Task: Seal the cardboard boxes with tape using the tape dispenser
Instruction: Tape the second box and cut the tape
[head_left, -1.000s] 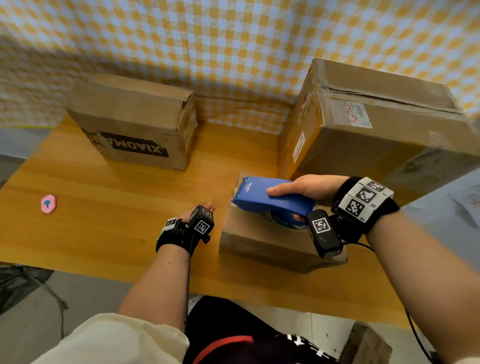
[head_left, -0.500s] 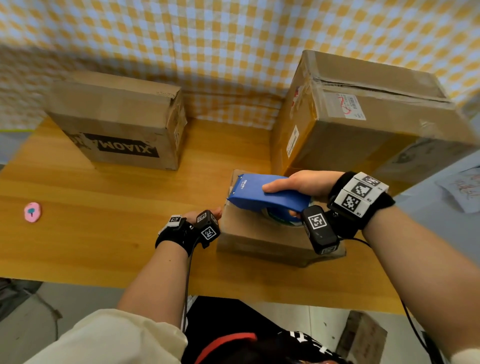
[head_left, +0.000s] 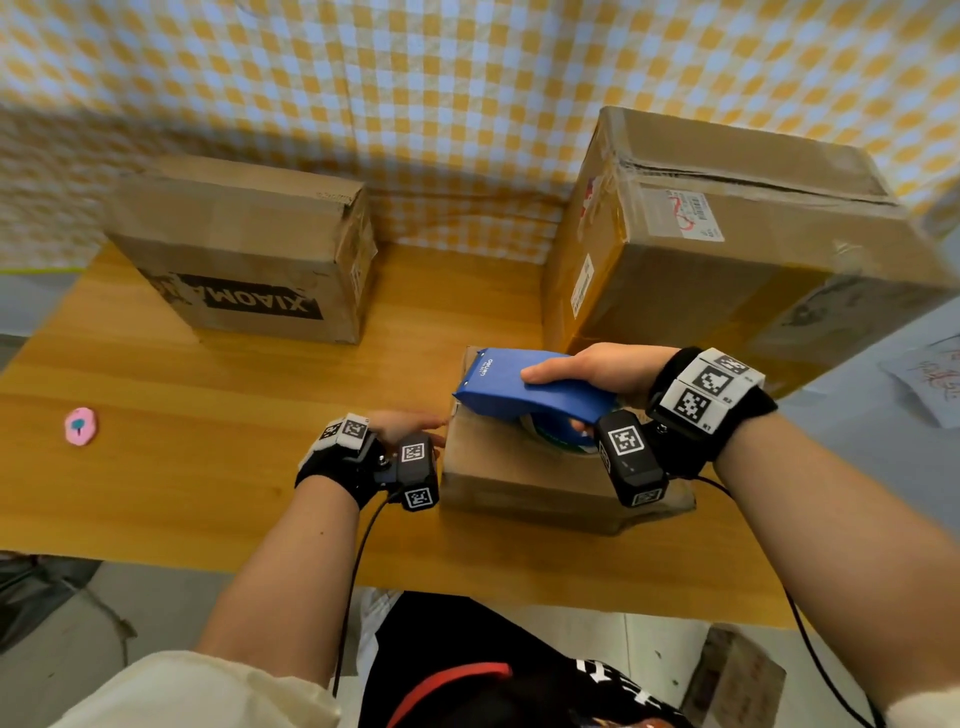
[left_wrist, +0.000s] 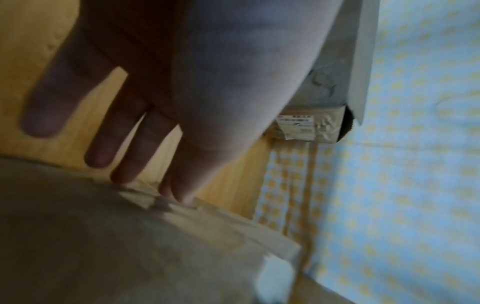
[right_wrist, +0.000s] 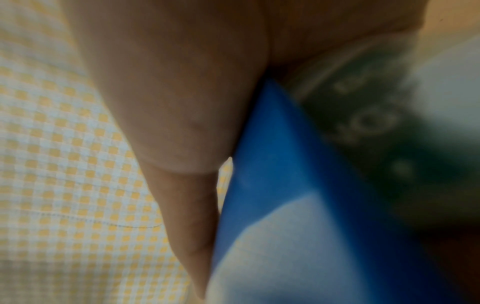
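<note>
A small flat cardboard box (head_left: 519, 478) lies near the table's front edge. My right hand (head_left: 587, 371) grips a blue tape dispenser (head_left: 524, 392) that sits on the box's top, its nose at the left edge. In the right wrist view the blue dispenser (right_wrist: 298, 185) fills the frame beside my thumb. My left hand (head_left: 402, 426) has straight fingers (left_wrist: 135, 148) touching the small box's left side (left_wrist: 130, 236). Two bigger cardboard boxes stand behind: one printed in black (head_left: 244, 254) at left, a tall one (head_left: 727, 244) at right.
A wooden table (head_left: 208, 415) backs onto a yellow and white checked cloth (head_left: 441, 104). A small pink object (head_left: 80, 426) lies at the far left. Cables hang from both wrist cameras over the front edge.
The dispenser and right hand stay on the small box, hardly shifted. My left hand has come closer and now touches the box's left side.
</note>
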